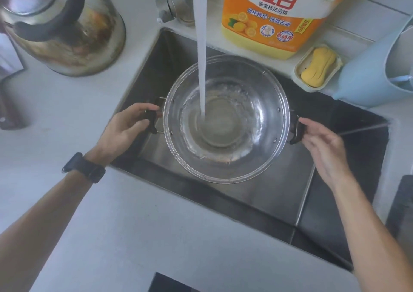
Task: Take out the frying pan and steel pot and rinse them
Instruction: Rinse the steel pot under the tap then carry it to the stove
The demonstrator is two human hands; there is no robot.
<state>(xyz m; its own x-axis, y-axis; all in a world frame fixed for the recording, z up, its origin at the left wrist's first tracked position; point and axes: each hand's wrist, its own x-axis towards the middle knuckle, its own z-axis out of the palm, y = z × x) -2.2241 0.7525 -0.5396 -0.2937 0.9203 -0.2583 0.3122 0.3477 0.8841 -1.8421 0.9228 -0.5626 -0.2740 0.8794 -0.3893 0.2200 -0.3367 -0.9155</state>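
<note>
Over the sink (143, 73), steel pot (225, 118) sits level between my hands.
Left hand (127, 126) grips its left handle; right hand (321, 144), fingers loose, only touches the right one, equally near.

The pot (225, 119) sits in the sink (257, 202). A kettle (64, 26) stands left; behind, detergent (274, 17) and soap (318, 67).
</note>
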